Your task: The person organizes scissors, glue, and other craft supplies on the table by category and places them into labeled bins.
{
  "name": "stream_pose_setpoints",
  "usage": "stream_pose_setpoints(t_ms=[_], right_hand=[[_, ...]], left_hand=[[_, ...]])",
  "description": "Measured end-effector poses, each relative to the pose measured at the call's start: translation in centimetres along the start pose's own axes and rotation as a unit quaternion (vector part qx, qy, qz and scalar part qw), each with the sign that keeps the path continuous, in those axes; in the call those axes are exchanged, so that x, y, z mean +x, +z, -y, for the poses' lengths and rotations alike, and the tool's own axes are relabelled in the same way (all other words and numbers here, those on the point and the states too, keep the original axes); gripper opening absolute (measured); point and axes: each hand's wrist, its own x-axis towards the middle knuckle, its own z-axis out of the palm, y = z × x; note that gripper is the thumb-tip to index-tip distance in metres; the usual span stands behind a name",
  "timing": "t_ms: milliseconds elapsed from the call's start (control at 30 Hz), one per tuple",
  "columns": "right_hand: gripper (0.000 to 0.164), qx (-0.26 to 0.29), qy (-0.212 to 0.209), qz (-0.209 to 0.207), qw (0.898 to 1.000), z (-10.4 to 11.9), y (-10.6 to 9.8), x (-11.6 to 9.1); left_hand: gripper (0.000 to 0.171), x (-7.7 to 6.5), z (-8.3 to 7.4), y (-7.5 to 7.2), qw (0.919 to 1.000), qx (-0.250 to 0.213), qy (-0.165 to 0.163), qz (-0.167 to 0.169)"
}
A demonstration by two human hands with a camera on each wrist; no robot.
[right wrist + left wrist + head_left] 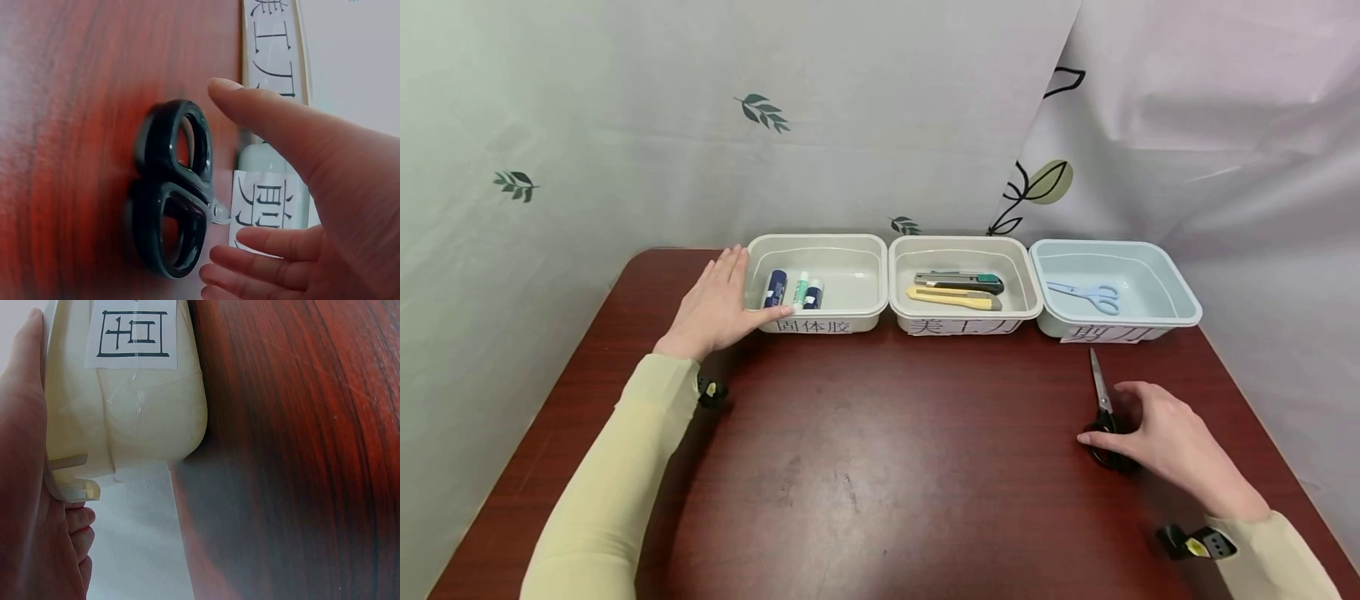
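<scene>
My left hand (718, 304) rests on the left corner of a cream bin (868, 322), fingers straight along its side and thumb over the front rim. The bin holds blue glue sticks (776, 287) and a green-and-white one (801, 288). Over at the right, a pair of black-handled scissors (172, 244) lies on the table, blades toward the blue bin. My right hand (1176, 437) hovers over the handles, thumb and fingers apart on either side. In the right wrist view, a gap shows between the scissors and the fingers (269, 269).
The middle bin (1030, 307) holds a yellow utility knife (951, 297) and a dark green one (962, 281). The blue bin (1183, 304) holds light-blue scissors (1093, 293). All three bins carry paper labels and stand along the back of the brown table (887, 433), before a curtain.
</scene>
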Motion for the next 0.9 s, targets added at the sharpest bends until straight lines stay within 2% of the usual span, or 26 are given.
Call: stream_pose_setpoints(t_ms=[333,600,900], right_hand=[[0.089,-0.003,0.009,0.004,1.000,-0.3,0.5,-0.6],[0.090,-0.015,0.025,0.017,0.999,-1.2,-0.3,-0.7],[0.080,-0.029,0.027,0.027,0.999,-2.7,-1.1,-0.6]], left_hand=[[0.127,0.0,0.0,0.1,1.0000,0.000,-0.003,0.004],[0.127,-0.1,0.1,0.1,1.0000,-0.004,-0.004,0.005],[0.127,0.1,0.1,0.1,1.0000,-0.008,-0.001,0.000]])
